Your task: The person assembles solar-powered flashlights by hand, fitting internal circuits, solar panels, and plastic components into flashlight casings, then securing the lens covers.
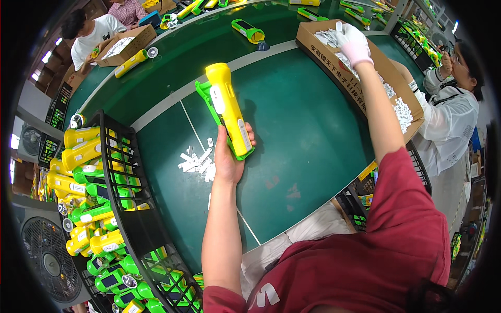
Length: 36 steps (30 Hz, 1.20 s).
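My left hand (232, 156) is wrapped around the lower end of a yellow and green flashlight (225, 99), its wide head pointing away from me. A green handle part (207, 99) stands out along the flashlight's left side, and white panels sit on its yellow body. My right hand (355, 46), in a white glove with a pinkish cuff, reaches into the far end of a long cardboard box (339, 68). A white plastic piece (339, 27) shows at its fingertips, which look closed on it. Many small white plastic parts (402, 112) fill the box.
Loose white parts (198, 163) lie on the green table (292, 146). At left stands a black crate (117, 182) heaped with flashlights. A green conveyor belt (201, 57) carrying more flashlights runs beyond the table. One person (99, 39) works across it, another (449, 109) sits at right.
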Each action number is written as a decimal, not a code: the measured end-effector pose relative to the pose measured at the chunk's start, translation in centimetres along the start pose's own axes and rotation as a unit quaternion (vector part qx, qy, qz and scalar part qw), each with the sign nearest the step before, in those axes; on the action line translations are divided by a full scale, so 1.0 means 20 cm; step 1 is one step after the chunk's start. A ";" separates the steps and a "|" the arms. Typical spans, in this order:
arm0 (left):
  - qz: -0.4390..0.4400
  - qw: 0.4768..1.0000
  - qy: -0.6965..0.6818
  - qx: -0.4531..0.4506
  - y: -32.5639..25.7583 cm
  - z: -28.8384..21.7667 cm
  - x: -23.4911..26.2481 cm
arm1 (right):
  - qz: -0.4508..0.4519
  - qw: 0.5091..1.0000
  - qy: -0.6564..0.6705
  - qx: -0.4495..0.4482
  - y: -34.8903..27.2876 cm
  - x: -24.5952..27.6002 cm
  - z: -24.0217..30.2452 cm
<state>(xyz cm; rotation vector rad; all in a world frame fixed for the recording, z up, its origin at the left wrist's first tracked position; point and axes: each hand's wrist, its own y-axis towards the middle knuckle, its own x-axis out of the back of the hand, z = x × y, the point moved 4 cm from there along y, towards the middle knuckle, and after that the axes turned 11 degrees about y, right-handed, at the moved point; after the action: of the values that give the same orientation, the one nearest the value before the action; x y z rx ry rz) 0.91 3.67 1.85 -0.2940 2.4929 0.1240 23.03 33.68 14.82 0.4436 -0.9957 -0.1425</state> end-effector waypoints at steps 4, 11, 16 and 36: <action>-0.020 0.998 0.055 0.012 0.01 0.02 0.02 | 0.027 0.956 0.267 0.116 -0.58 0.04 0.39; 0.003 0.997 0.077 0.021 0.02 0.04 -0.02 | 0.234 0.790 0.565 -0.049 -1.01 -0.26 0.57; -0.016 0.993 0.113 0.024 0.01 0.03 -0.03 | 0.349 0.695 0.624 -0.081 -1.10 -0.31 0.60; -0.101 0.932 0.340 -0.079 -0.02 0.06 -0.07 | 0.195 0.892 0.401 0.069 -1.09 -0.27 0.54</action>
<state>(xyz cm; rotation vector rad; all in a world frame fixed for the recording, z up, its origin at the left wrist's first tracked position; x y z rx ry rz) 2.72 3.69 1.65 -0.7716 3.1177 0.1593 12.92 12.65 6.37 0.3697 -0.2559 0.4529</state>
